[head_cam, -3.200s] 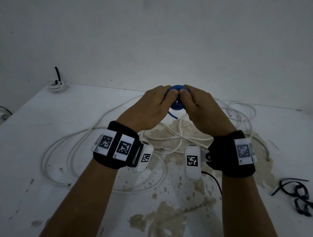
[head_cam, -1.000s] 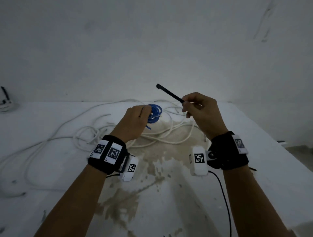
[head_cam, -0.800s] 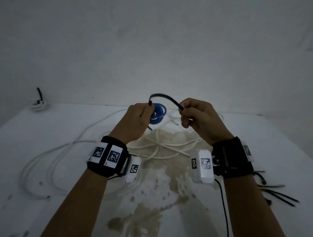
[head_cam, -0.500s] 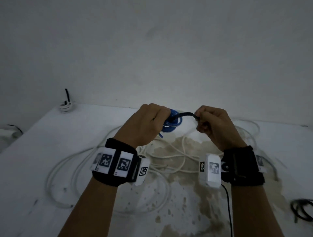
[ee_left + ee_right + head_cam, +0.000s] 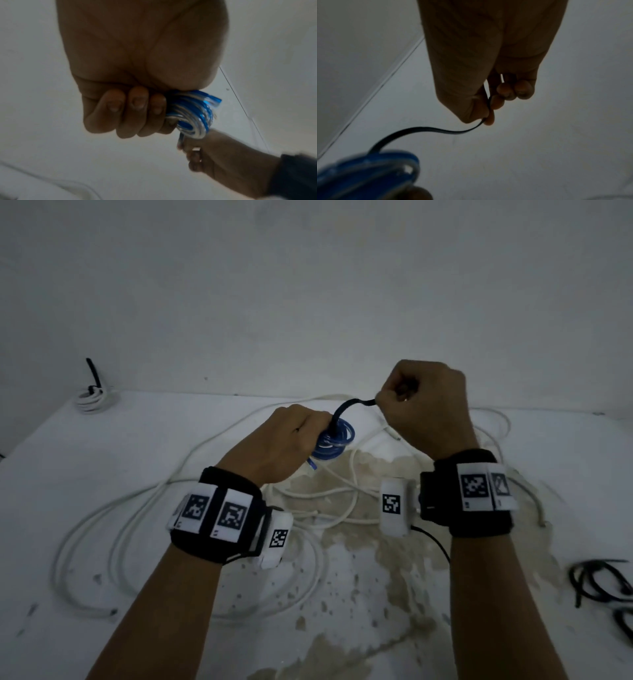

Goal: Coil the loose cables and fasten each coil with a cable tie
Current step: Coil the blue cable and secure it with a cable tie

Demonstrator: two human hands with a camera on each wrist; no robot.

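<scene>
In the head view the left hand (image 5: 284, 443) sits at the centre of the frame, its fingers curled tight round a small blue cable coil (image 5: 334, 441) held above the white table (image 5: 102, 474); the left wrist view shows the same grasp from below, three fingertips (image 5: 135, 102) folded into the palm and the blue and clear loops (image 5: 190, 115) bulging out at the right side of the fist; a short loose end of the blue cable (image 5: 311, 465) hangs just under the hand. A black cable tie (image 5: 349, 407) rises from the coil at the thumb side of the left hand and arcs up and to the right; its far end is pinched between thumb and forefinger of the right hand (image 5: 424, 409), which is raised higher in the frame, right of centre, its other fingers curled in; in the right wrist view the tie (image 5: 426, 130) runs in a shallow curve from the pinching fingertips (image 5: 489, 119) down to the blurred blue coil (image 5: 368, 170) at the lower left; whether the tie is already locked round the coil cannot be told. Below and behind both hands a long white cable (image 5: 137, 515) sprawls in loose loops across the stained middle of the table; at the upper left, near the wall, lies a small white coil (image 5: 91, 400) with a black tie tail (image 5: 93, 371) standing up from it; at the right edge of the frame several spare black cable ties (image 5: 603, 582) lie on the table.
</scene>
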